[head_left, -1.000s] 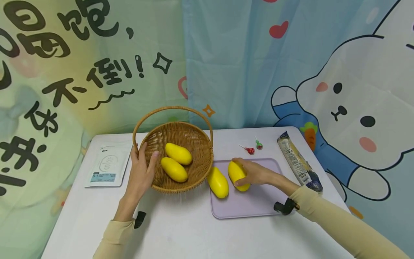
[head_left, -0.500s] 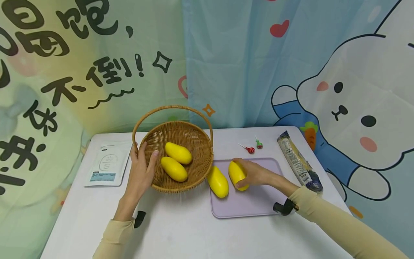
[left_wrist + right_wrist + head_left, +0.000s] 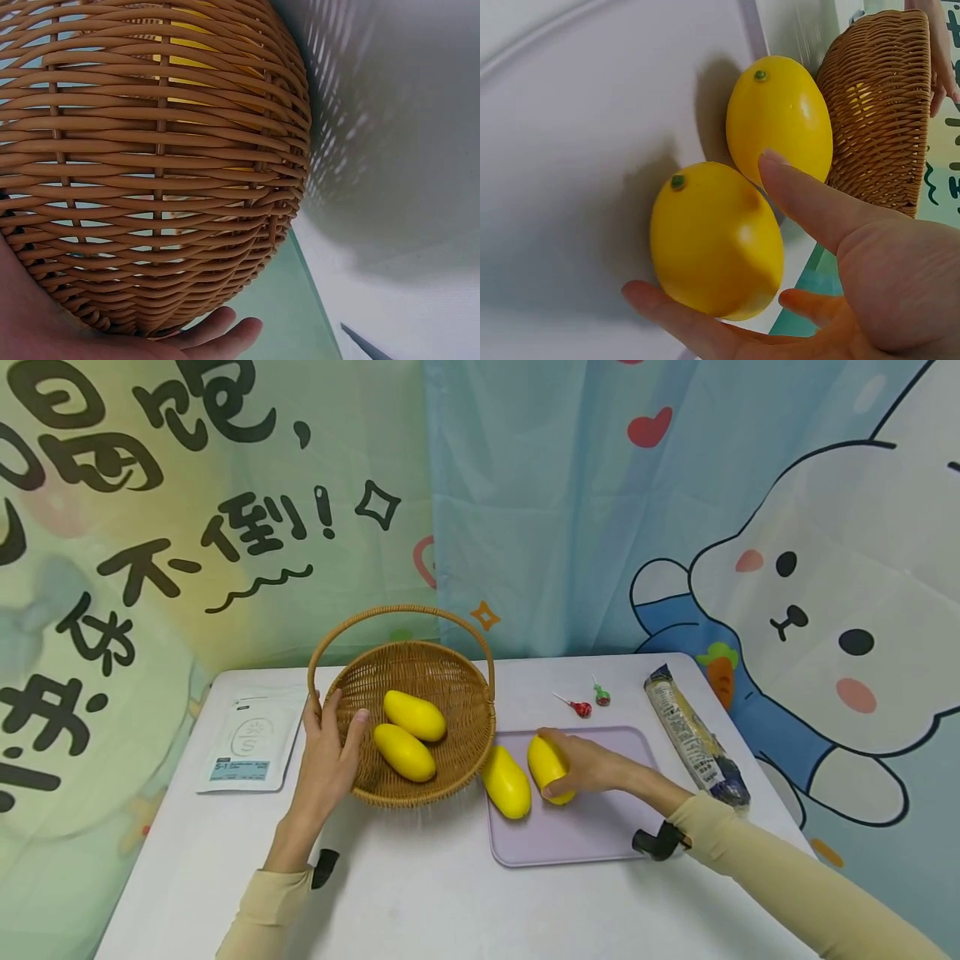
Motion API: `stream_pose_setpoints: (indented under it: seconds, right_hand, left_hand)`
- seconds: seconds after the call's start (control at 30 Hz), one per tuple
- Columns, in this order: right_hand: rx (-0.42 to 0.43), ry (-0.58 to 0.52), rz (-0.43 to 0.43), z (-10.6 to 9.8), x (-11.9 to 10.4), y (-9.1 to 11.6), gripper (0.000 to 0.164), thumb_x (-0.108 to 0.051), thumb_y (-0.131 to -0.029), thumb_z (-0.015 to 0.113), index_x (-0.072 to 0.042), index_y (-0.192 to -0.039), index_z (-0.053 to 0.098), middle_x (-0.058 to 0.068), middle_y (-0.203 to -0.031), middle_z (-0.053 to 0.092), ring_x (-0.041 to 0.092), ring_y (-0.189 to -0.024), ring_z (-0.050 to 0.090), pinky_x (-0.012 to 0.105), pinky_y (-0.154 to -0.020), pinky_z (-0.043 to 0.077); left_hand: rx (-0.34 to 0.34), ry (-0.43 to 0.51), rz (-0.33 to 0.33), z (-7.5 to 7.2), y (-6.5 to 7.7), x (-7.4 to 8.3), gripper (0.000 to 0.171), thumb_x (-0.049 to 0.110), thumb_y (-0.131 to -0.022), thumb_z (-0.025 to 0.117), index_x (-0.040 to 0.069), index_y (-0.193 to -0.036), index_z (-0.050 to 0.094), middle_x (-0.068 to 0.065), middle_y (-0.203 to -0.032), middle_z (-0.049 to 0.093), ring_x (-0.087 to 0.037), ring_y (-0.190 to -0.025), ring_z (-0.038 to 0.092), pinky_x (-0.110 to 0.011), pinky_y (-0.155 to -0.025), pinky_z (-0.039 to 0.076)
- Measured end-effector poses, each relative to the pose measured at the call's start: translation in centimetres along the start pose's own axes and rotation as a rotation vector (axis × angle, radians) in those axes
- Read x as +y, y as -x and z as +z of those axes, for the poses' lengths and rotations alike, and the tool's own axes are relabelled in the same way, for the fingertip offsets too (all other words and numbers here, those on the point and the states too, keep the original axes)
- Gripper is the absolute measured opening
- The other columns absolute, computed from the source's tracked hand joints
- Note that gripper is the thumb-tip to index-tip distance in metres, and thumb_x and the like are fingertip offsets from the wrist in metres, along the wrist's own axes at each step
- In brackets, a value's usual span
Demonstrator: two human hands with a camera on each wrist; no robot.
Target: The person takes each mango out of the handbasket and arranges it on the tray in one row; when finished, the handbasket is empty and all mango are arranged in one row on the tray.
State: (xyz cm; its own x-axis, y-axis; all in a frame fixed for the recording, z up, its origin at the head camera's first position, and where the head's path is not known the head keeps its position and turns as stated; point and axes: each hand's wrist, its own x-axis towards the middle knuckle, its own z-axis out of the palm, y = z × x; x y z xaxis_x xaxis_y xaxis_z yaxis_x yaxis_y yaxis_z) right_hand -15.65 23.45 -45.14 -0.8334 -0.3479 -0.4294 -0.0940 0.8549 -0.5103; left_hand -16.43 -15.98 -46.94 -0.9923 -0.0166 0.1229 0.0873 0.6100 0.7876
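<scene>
Apparently little has shifted: fruit (image 3: 543, 768) right of frame's centre on tray (image 3: 600, 827), so seems not yet lifted; my right hand (image 3: 592, 762) spread wide around it, left hand (image 3: 327, 752) gripping basket (image 3: 465, 735) left of centre.

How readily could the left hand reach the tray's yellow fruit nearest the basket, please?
Probably not: the wicker basket, gripped by the left hand, stands between that hand and the yellow fruit.
</scene>
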Motion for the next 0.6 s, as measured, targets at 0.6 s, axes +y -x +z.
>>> stream_pose_setpoints:
  seconds: [0.6]
  right_hand:
    - [0.028,0.076,-0.086,-4.5,-3.9,2.1,0.089,-0.045,-0.09,0.076,-0.006,-0.157,0.033,0.021,-0.159,0.039,0.041,-0.143,0.043,0.06,-0.113,0.038]
  left_hand:
    - [0.008,0.013,0.009,0.1,0.0,0.0,0.076,0.058,-0.105,0.039,0.012,-0.163,0.02,-0.019,-0.169,-0.006,-0.052,-0.147,0.028,-0.068,-0.113,0.032]
